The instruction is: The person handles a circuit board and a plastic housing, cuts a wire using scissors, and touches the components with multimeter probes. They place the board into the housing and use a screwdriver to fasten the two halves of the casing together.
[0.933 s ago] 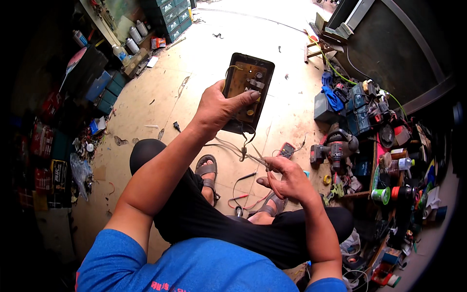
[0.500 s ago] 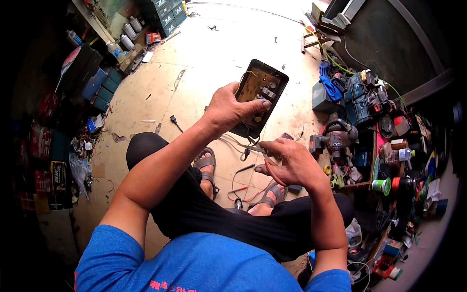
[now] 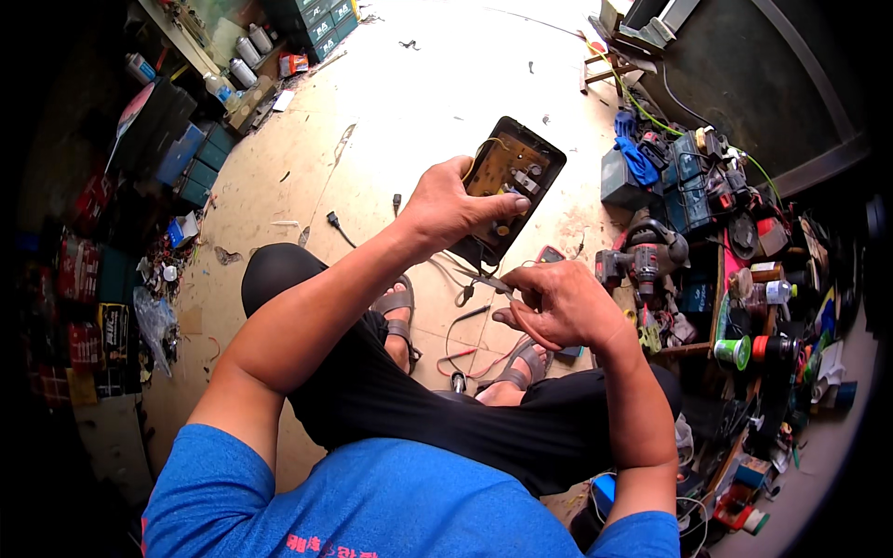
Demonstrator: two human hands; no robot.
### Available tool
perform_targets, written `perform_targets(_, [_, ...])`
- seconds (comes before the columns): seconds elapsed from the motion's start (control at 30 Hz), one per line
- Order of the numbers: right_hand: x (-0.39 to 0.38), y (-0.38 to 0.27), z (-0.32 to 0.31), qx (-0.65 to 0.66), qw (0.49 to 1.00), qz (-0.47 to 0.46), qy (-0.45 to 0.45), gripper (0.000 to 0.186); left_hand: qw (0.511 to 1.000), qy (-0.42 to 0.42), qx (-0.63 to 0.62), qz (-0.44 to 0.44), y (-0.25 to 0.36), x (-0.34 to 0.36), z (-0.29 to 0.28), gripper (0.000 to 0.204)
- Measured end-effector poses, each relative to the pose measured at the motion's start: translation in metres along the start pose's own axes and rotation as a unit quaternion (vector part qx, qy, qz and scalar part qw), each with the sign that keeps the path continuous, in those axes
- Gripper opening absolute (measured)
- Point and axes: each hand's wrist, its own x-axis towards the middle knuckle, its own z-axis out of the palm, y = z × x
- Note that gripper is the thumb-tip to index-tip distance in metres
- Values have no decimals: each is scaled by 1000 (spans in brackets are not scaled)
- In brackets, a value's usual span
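Observation:
My left hand [image 3: 446, 206] is closed around a black plastic casing [image 3: 547, 153], its thumb lying across the open face. Inside the casing sits a brown circuit board [image 3: 502, 167] with several small components. My right hand [image 3: 563, 302] is held below the casing, fingers bent around a slim metal-tipped tool [image 3: 493, 283] whose kind I cannot make out. The tool's tip is beside the wires [image 3: 479, 249] at the casing's lower end. Thin cables hang beneath, and a black plug [image 3: 334, 219] dangles left of my left forearm.
Red and black test leads [image 3: 460, 355] lie on the tiled floor between my sandalled feet. To the right, a cordless drill [image 3: 642, 265] rests among crowded tools and solder spools [image 3: 733, 352]. Boxes [image 3: 79, 270] and a plastic bag [image 3: 153, 321] line the left side.
My left hand and the casing have shifted slightly right. A second plug shows above my left forearm. My right hand stays near the wires with the tool.

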Motion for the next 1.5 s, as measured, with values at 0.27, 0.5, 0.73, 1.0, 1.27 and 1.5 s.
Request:
perform_targets(0.27, [-6,-1,15,-42,998,-31,19,26,991,29,128,19,4,-6,-1,75])
perform_targets(0.5, [-14,4,22,-36,997,-48,45,23,996,30,84,-29,15,-13,-1,67])
perform_targets(0.73, [-19,8,28,-23,996,-69,57,22,998,25,57,-6,-7,-4,1,68])
perform_targets(1.0, [-26,9,37,-6,998,-29,64,26,998,27,59,7,-10,-6,1,64])
perform_targets(1.27, [-21,1,46,81,993,85,32,39,1000,25,17,-2,-7,-6,1,67])
perform_targets(1.5, [-15,-3,44,108,990,83,38,41,998,5,63,-24,-5,-8,3,61])
